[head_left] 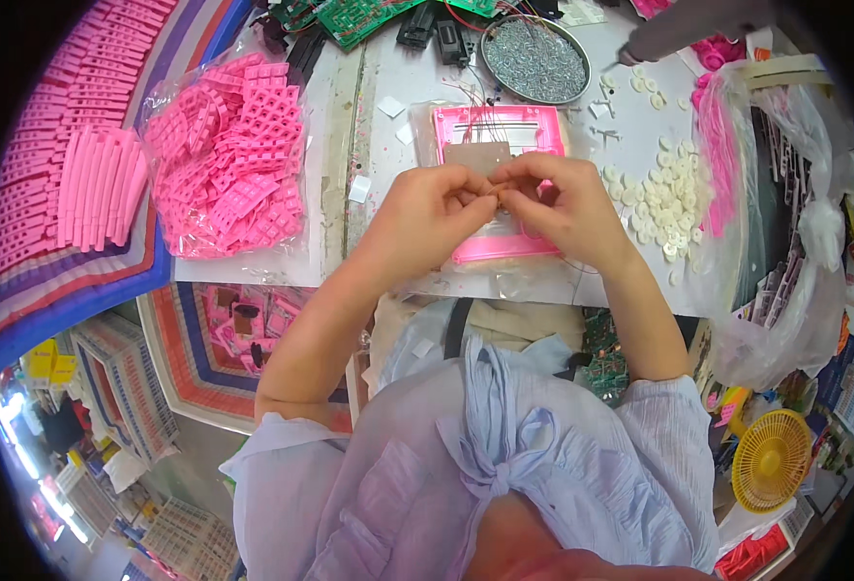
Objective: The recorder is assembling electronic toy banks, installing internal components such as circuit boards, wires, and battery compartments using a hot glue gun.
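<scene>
A: Step in hand? Quick.
B: Close fingertip work, I'd judge; left hand (442,208) and right hand (572,203) meet over the pink plastic frame (504,249); probably handling some tiny part or wire end.
A: Finger state?
B: Thumb and forefinger drawn nearly together on each hand, tips almost meeting; whether they grip anything, I cannot tell; too small, partly hidden.
A: Where's the frame?
B: Right under the fingers, lower edge nearer the person; grey-brown plate (471,155) just beyond the left fingertips; thin red wires (485,121) beyond that.
A: Next move calls for?
B: My judgement: a steady pinch from both hands, tips kept close, no tug on those wires; a slip could drop a small part into the frame.
A: Anything else near?
B: Small metal screws (533,60) in a round tray (553,101), beyond the fingers; white plastic discs (669,198) to their right; bag of pink plastic parts (233,165) well off to their left.
</scene>
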Demonstrator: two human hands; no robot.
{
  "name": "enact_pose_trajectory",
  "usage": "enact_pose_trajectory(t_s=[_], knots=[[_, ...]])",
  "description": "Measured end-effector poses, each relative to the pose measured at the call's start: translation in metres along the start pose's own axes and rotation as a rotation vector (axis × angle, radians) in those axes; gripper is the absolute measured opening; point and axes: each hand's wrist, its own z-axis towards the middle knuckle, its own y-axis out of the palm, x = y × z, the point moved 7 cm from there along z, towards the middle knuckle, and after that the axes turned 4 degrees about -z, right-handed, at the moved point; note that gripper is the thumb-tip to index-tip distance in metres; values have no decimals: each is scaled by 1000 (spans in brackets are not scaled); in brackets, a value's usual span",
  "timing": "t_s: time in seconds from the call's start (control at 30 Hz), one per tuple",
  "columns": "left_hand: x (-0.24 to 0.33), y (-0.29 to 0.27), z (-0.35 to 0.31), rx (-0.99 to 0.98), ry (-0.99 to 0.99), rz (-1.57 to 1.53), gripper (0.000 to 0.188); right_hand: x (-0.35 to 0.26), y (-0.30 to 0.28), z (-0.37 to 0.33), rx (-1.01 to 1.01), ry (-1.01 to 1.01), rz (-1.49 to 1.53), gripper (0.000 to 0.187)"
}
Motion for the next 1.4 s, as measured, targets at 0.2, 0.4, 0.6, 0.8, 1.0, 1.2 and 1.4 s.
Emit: enact_pose_trajectory(t_s=[0.2, 0.4, 0.6, 0.8, 1.0, 1.2, 1.4], knots=[[-10, -1, -9, -19, -28, -18, 20, 5, 4, 3, -13, 68, 97, 17], [-9, 4, -8, 7, 1, 23, 19, 17, 5, 3, 38, 62, 135, 11], [8, 3, -8, 150, 281, 289, 13, 16, 1, 5, -87, 14, 83, 10], [30, 4, -12, 240, 543, 505, 8, -24, -4, 5, 67, -401, -360, 11], [12, -5, -11, 194, 457, 364, 13, 4, 2, 4, -1, -103, -68, 11], [12, -3, -13, 182, 398, 313, 13, 8, 4, 6, -46, -24, -61, 11], [8, -2, -11, 183, 335, 268, 11, 10, 6, 5, -36, -11, -36, 11]])
